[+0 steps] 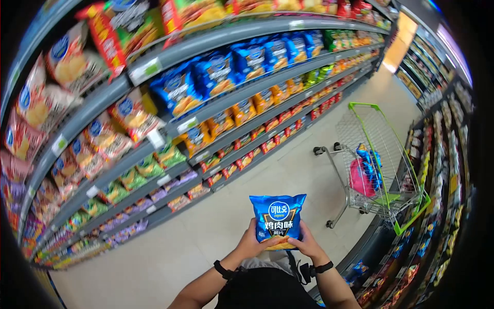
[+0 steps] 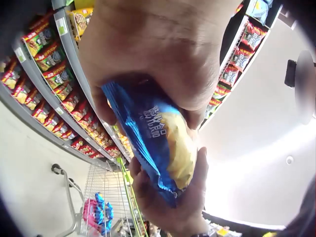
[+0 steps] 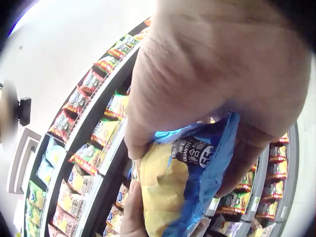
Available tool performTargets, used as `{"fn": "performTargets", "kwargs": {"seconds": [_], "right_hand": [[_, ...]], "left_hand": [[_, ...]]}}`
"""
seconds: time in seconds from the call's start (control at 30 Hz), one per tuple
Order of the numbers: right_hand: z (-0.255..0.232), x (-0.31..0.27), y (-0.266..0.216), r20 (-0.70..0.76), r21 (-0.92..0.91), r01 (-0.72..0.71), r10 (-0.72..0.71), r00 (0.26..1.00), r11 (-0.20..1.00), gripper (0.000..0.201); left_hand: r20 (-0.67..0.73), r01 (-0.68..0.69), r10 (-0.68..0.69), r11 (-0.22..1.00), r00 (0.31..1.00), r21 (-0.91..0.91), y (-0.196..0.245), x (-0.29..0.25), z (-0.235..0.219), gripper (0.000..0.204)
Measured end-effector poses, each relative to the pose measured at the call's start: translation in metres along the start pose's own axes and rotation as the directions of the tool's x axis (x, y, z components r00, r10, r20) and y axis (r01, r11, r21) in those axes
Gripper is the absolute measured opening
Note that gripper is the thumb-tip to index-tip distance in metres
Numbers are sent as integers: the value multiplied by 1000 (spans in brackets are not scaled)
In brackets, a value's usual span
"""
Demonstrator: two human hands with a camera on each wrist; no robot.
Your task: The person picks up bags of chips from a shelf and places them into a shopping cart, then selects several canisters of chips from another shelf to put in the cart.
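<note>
I hold a blue chip bag (image 1: 278, 216) upright in front of my chest, at the 6 o'clock part of the head view, its printed face turned up toward me. My left hand (image 1: 253, 241) grips its lower left corner with the fingers curled round the edge, and my right hand (image 1: 307, 243) grips the lower right corner the same way, so both hands are clamped on the bag and neither is free. From the left wrist the bag (image 2: 153, 138) runs slantwise under my palm (image 2: 158, 54), with my other hand (image 2: 168, 202) cupping it from below at 6 o'clock; from the right wrist the bag (image 3: 192, 187) shows its yellow chip picture and blue foil beneath my right hand (image 3: 217, 74). Shelves of snack bags (image 1: 170, 118) fill the view from 9 to 12 o'clock. A shopping trolley (image 1: 378, 165) with a green rim stands on the pale floor (image 1: 288, 170) at 3 o'clock, well apart from me, holding a pink item (image 1: 360, 177) and blue packs (image 1: 371, 160). More shelving (image 1: 437, 170) lines the aisle beyond the trolley
</note>
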State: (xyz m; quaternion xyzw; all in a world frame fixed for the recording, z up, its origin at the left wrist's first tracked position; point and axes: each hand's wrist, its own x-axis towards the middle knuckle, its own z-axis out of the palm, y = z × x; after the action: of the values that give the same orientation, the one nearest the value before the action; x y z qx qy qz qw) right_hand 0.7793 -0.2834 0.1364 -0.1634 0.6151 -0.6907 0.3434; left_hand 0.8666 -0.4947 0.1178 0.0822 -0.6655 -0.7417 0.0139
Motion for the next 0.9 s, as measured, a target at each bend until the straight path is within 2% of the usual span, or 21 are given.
{"fn": "performTargets", "kwargs": {"seconds": [0.03, 0.13, 0.17, 0.27, 0.33, 0.37, 0.43, 0.53, 0.6, 0.63, 0.73, 0.8, 0.9], "right_hand": [[-16, 2, 6, -50, -81, 8, -12, 999, 997, 66], [-63, 12, 4, -150, -64, 6, -15, 989, 998, 61], [-79, 17, 4, -189, -97, 59, -77, 979, 994, 54], [-135, 27, -11, -179, -60, 56, -66, 982, 997, 50], [-171, 32, -18, -194, 42, 122, -112, 975, 992, 55], [-200, 35, -7, -191, 72, 133, -118, 975, 988, 57], [-233, 38, -19, -189, 174, 177, -144, 971, 969, 66], [-278, 48, -31, -218, 287, 255, -196, 956, 923, 69], [-307, 60, -43, -199, 337, 233, -173, 965, 912, 68], [-320, 67, -51, -194, 345, 223, -164, 967, 911, 69], [-353, 100, -75, -232, 253, 264, -207, 951, 931, 66], [-368, 120, -83, -270, 139, 260, -217, 938, 955, 63], [-378, 153, -110, -303, 108, 202, -161, 939, 974, 55]], "left_hand": [[23, 4, -4, 999, 1000, 36, -2, 13, 10, 88], [130, 25, -37, 995, 991, 92, 7, 64, 36, 79], [153, 15, -34, 992, 988, 124, 11, 83, 46, 79], [197, -26, -15, 979, 980, 203, 32, 132, 79, 79], [240, -58, 1, 971, 971, 233, 46, 169, 105, 78], [265, -65, 12, 979, 964, 194, 44, 188, 118, 77], [268, -67, 21, 984, 963, 164, 54, 220, 144, 75], [273, -70, 39, 992, 961, 105, 64, 270, 178, 70], [274, -67, 51, 997, 960, 47, 56, 302, 195, 69], [319, -47, 26, 997, 947, 59, 56, 317, 200, 71], [266, -101, 128, 989, 956, -112, 57, 361, 222, 76], [262, -42, 74, 991, 962, -127, 65, 388, 224, 79], [224, -65, 82, 995, 971, -81, 74, 430, 221, 77]]}}
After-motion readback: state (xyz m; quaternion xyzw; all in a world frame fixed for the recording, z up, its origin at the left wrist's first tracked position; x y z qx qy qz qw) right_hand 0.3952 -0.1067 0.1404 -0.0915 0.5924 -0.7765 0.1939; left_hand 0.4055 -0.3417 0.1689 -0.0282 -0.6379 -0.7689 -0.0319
